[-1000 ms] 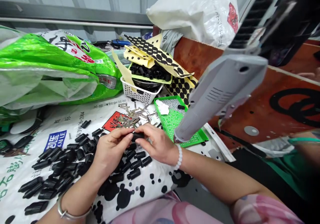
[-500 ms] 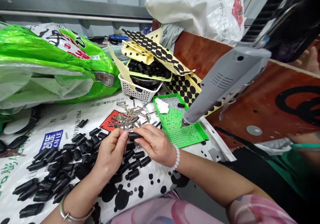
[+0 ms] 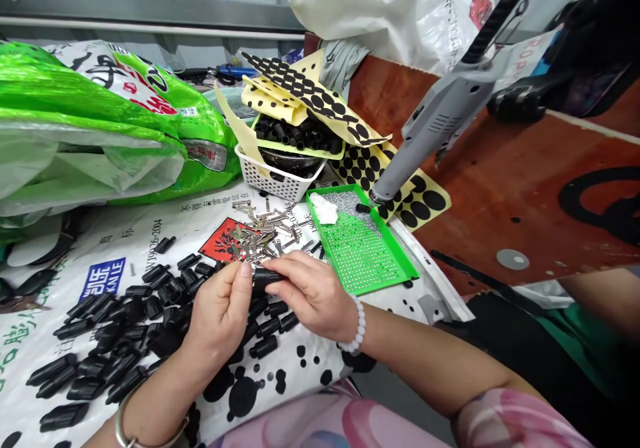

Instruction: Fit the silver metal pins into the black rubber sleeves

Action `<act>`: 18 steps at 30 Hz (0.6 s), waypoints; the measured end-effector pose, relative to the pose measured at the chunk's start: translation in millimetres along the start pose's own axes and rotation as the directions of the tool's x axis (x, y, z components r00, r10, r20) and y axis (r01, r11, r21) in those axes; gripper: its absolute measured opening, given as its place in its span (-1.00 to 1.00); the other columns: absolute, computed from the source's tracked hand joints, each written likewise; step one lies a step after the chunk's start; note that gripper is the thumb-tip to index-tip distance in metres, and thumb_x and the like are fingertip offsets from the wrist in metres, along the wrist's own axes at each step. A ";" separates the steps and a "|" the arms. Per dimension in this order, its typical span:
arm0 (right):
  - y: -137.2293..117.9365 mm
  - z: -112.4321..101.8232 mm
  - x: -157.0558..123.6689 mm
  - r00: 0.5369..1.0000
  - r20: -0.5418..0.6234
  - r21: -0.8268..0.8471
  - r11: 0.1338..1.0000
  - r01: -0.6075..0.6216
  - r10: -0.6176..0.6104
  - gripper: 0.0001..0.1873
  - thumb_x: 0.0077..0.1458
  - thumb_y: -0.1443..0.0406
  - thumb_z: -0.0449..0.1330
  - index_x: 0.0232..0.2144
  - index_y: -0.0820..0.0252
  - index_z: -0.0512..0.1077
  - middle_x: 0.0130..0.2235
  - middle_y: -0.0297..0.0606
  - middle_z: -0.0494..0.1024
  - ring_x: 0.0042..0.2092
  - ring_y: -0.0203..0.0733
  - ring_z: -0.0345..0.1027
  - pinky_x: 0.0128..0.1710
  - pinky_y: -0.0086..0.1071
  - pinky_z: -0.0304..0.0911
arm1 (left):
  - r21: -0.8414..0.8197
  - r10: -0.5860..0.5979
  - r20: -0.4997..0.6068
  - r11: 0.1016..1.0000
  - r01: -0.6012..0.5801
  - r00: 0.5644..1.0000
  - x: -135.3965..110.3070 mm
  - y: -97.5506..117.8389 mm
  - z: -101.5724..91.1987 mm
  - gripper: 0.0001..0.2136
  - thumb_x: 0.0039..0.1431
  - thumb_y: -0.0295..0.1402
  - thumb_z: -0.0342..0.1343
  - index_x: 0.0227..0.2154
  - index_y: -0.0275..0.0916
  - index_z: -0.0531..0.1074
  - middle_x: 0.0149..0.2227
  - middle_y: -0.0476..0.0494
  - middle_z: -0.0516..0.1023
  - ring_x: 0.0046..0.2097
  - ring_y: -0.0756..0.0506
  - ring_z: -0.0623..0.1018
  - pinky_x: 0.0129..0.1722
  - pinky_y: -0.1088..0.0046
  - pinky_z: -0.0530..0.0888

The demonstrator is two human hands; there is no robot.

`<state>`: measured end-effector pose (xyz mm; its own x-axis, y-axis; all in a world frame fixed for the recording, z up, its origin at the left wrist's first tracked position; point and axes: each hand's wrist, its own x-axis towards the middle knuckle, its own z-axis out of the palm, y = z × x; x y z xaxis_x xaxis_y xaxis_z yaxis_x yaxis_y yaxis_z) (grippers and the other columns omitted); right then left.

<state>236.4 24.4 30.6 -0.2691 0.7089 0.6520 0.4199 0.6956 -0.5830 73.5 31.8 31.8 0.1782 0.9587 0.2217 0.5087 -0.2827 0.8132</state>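
Observation:
My right hand [image 3: 320, 296] pinches a short black plastic sleeve [image 3: 266, 277] between thumb and fingertips. My left hand [image 3: 220, 309] is closed beside the sleeve's left end, thumb pressed on the curled fingers; what it grips there is too small and hidden to name. Just beyond both hands lies a heap of thin metal strips [image 3: 265, 229]. Around and left of my left hand, many more black plastic pieces [image 3: 125, 331] are scattered on the white printed sheet [image 3: 145, 248].
A green perforated tray [image 3: 370, 261] holds small silvery screws and a white lump. Over its far right corner hangs a grey electric screwdriver [image 3: 430, 128]. Behind are a white basket [image 3: 273, 180], yellow sticker sheets [image 3: 320, 101] and a green bag [image 3: 100, 135]. A brown board [image 3: 480, 188] stands right.
The screwdriver has swung back and away, from over the tray's middle to its far right corner. Both hands stay together, with the black sleeve shifted slightly left and more of it showing.

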 end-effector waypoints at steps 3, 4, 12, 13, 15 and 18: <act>-3.7 -2.6 0.8 0.991 0.043 0.126 0.984 -0.128 0.124 -0.78 0.14 0.31 0.10 -0.19 0.31 0.44 -0.34 -0.19 0.49 -0.31 -0.26 0.34 -0.25 -0.34 0.34 | 0.157 0.177 -0.005 0.972 -0.174 0.984 0.3 1.8 -2.6 -0.71 0.22 -0.38 -0.17 -0.63 -0.18 0.06 -0.64 0.11 0.06 -0.60 0.05 0.14 -0.58 0.51 0.14; -4.9 -3.4 0.9 0.981 0.071 0.169 0.968 -0.188 0.178 -0.78 0.12 0.31 0.12 -0.19 0.29 0.45 -0.35 -0.21 0.48 -0.31 -0.27 0.33 -0.25 -0.35 0.33 | 0.201 0.229 0.000 0.954 -0.224 0.973 0.7 1.5 -3.7 -0.72 0.22 -0.41 -0.17 -0.62 -0.18 0.05 -0.63 0.11 0.06 -0.60 0.05 0.15 -0.58 0.52 0.15; -3.7 -4.3 -2.6 0.700 0.485 0.587 0.397 -0.705 0.525 -0.73 0.03 0.23 0.16 -0.27 0.32 0.46 -0.55 -0.41 0.38 -0.61 -0.49 0.22 -0.62 -0.57 0.19 | 0.361 0.491 0.146 0.782 -0.509 0.859 4.9 -7.6 -13.7 -0.77 0.19 -0.50 -0.17 -0.58 -0.18 0.10 -0.59 0.07 0.13 -0.57 0.03 0.21 -0.54 0.51 0.19; -3.3 -4.4 -2.8 0.690 0.498 0.593 0.374 -0.713 0.525 -0.73 0.01 0.23 0.17 -0.28 0.33 0.47 -0.55 -0.41 0.37 -0.62 -0.50 0.21 -0.63 -0.58 0.18 | 0.368 0.502 0.154 0.770 -0.521 0.851 5.1 -8.0 -13.8 -0.77 0.18 -0.50 -0.17 -0.58 -0.17 0.09 -0.59 0.07 0.13 -0.57 0.03 0.20 -0.55 0.51 0.18; -3.6 -4.5 -3.2 0.686 0.494 0.595 0.369 -0.715 0.534 -0.74 0.00 0.24 0.18 -0.28 0.32 0.47 -0.55 -0.42 0.37 -0.63 -0.50 0.20 -0.63 -0.58 0.18 | 0.370 0.508 0.151 0.767 -0.525 0.848 4.9 -7.2 -12.7 -0.76 0.17 -0.50 -0.16 -0.60 -0.17 0.08 -0.60 0.08 0.12 -0.59 0.04 0.19 -0.57 0.51 0.18; -6.8 -5.0 -3.6 0.728 0.424 0.581 0.455 -0.675 0.538 -0.77 0.00 0.29 0.18 -0.26 0.29 0.47 -0.52 -0.41 0.38 -0.59 -0.49 0.21 -0.59 -0.56 0.22 | 0.329 0.445 0.121 0.825 -0.459 0.887 2.5 -2.7 -9.4 -0.75 0.17 -0.49 -0.17 -0.61 -0.17 0.08 -0.62 0.10 0.10 -0.61 0.04 0.20 -0.58 0.52 0.17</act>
<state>238.9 16.5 34.6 -0.3379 0.9401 -0.0444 -0.1310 -0.0937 -0.9869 64.7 35.3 35.3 0.4865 0.7211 0.4934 0.6152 -0.6837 0.3926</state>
